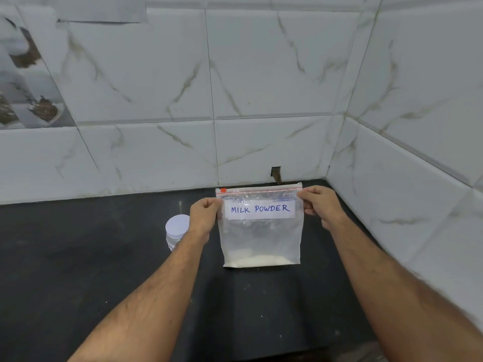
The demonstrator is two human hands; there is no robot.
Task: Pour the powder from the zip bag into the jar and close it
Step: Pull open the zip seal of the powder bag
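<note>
A clear zip bag [261,236] labelled "MILK POWDER" hangs upright above the dark counter, with white powder settled along its bottom. Its red zip strip runs across the top and looks sealed, with a small red slider at the left end. My left hand [203,218] pinches the bag's upper left corner. My right hand [320,205] pinches the upper right corner. A small clear jar [175,231] with a white lid on stands on the counter just left of my left wrist, partly hidden by my forearm.
The black counter [91,257] meets white marble-look wall tiles at the back and on the right, forming a corner close behind the bag. A small dark hole [276,173] sits in the back wall just above the counter.
</note>
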